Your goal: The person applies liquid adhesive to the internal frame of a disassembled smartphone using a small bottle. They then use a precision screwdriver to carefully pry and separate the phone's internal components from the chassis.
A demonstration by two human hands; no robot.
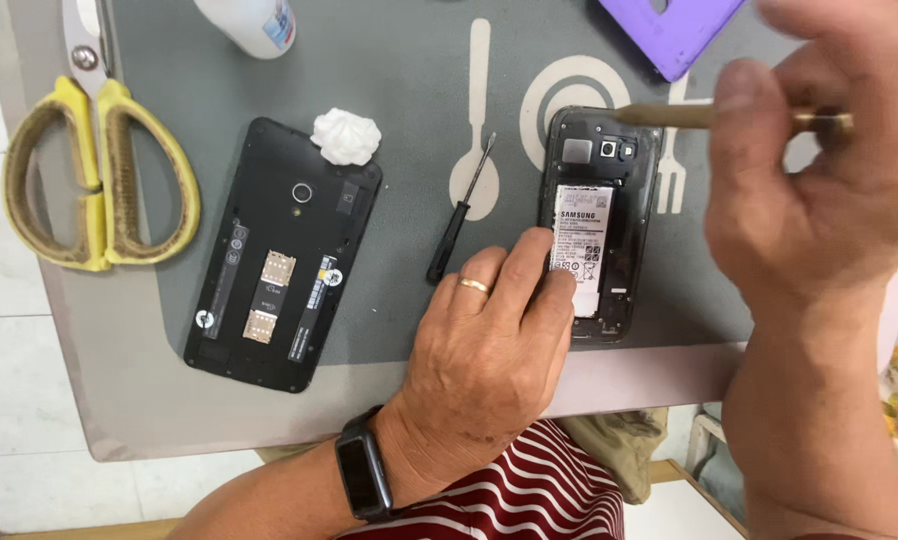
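My left hand (489, 335) presses its fingertips on the lower left of an opened black phone (637, 225) with a white battery showing. A ring sits on one finger and a dark watch on the wrist. My right hand (819, 190) hovers above and right of that phone, gripping a thin brass-coloured tool (669, 116) whose tip points at the phone's top edge near the camera. A second opened black phone (279, 260) lies to the left, its card slots exposed.
A small black screwdriver (459, 215) lies between the phones on a grey mat (409, 90). Yellow-handled scissors (94, 170) rest at far left. A white wad (346, 136) sits on the left phone's top. A purple cover (669, 30) and a white bottle (254, 22) lie at the back.
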